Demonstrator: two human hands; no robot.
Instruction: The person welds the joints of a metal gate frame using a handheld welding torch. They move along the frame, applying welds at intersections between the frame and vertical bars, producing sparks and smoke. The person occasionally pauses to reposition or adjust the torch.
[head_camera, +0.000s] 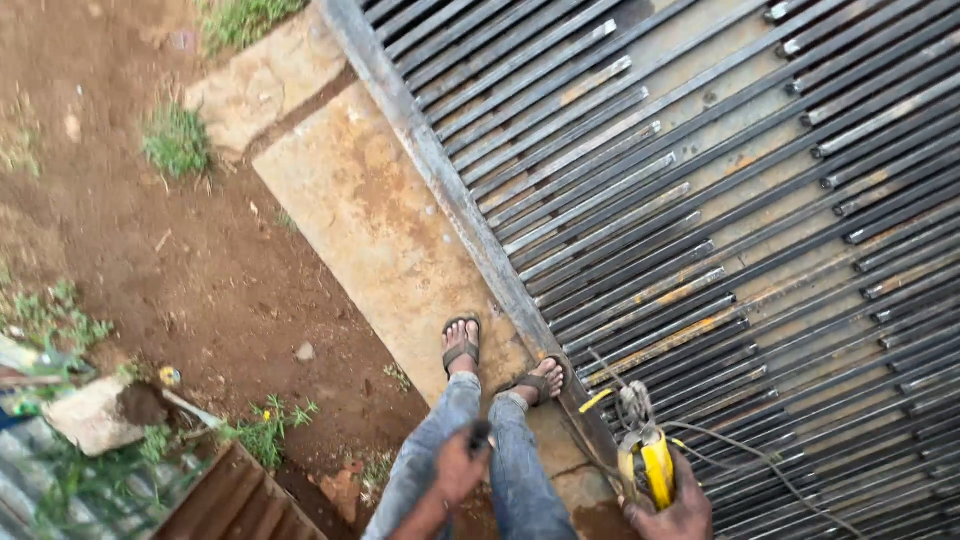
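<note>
1. The right hand (672, 510) sits at the bottom edge of the view, knuckles up, fingers wrapped round the lower end of a yellow tool (648, 462).
2. The tool stands up out of that fist, its yellow body above the fingers and a grey head at the top; cables (760, 462) trail from it across the grate (700, 200).
3. The left hand (458, 466) hangs lower left, over the jeans (470, 450), forearm coming up from the bottom edge. Its fingers are clenched on a small dark thing (481, 434) that pokes out above the fist; what it is cannot be told.
4. The two hands are well apart, with the legs between them.
5. The sandalled feet (461, 346) stand on a rusty plate (370, 220), just beside the grate's frame; bare soil (180, 260) lies to the left.
</note>
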